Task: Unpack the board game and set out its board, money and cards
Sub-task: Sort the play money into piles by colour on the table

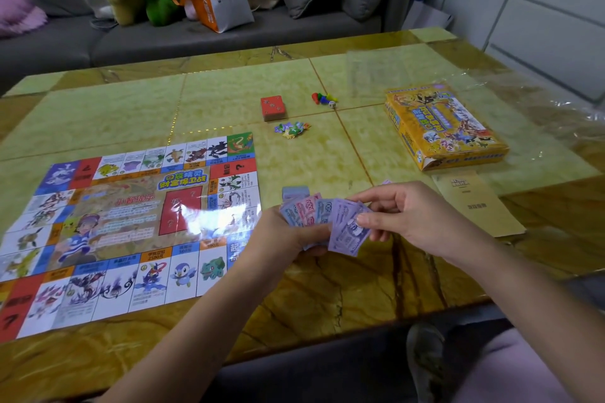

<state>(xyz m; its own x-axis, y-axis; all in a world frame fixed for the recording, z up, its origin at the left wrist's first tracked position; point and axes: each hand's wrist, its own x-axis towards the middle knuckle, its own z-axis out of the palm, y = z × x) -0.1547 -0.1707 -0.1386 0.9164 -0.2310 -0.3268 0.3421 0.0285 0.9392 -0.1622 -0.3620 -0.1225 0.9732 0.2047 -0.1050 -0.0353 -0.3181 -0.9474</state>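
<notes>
From the head view, the board (124, 226) lies flat at the left of the desk (327, 288). The cards (272, 107) sit stacked beyond it, likely parked out of the way. The money (327, 219) is fanned, probably so each value shows. The left hand (288, 239) curls round its base, and the right hand (402, 213) pinches a purple note at the fan's edge. The box (442, 126) lies well apart.

Spread flat, the game board (131, 226) carries the title "财富保卫战", a red heading "小智提示", "2500元" on a near-edge square and "?" on red squares. A pink note (306, 210) among the fanned banknotes (343, 229) reads "100".
</notes>
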